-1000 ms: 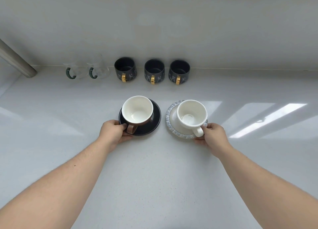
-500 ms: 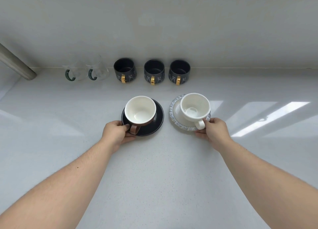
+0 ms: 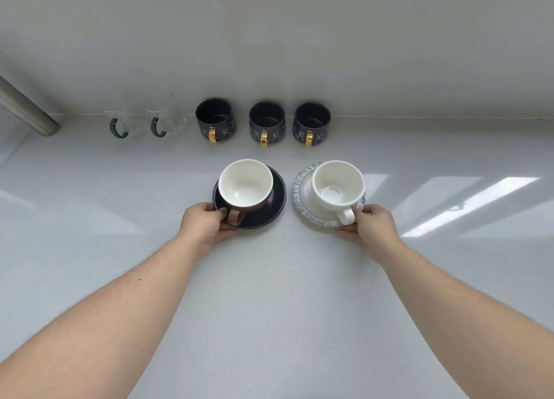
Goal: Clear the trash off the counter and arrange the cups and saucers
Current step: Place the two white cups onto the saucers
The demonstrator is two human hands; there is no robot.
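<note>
The arranging step is judged in hand: the black saucer [image 3: 271, 202] under the brown cup [image 3: 245, 185] is pinched at its 7 o'clock rim by the left hand [image 3: 207, 223], and the blue-rimmed saucer [image 3: 301, 200] under the white cup [image 3: 337, 185] at 5 o'clock by the right hand [image 3: 373, 226]; both sets sit mid-tabletop [image 3: 269, 293], needing level placement next

Both saucers [image 3: 277, 200] [image 3: 302, 202] slid farther back (toward wall), hands [image 3: 207, 223] [image 3: 371, 226] following

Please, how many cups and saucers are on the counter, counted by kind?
Dark mugs with gold handles: 3
Clear glass cups with green handles: 2
Brown cup, white inside: 1
White cup: 1
Dark saucer: 1
Pale saucer with blue rim: 1
Total: 9
</note>
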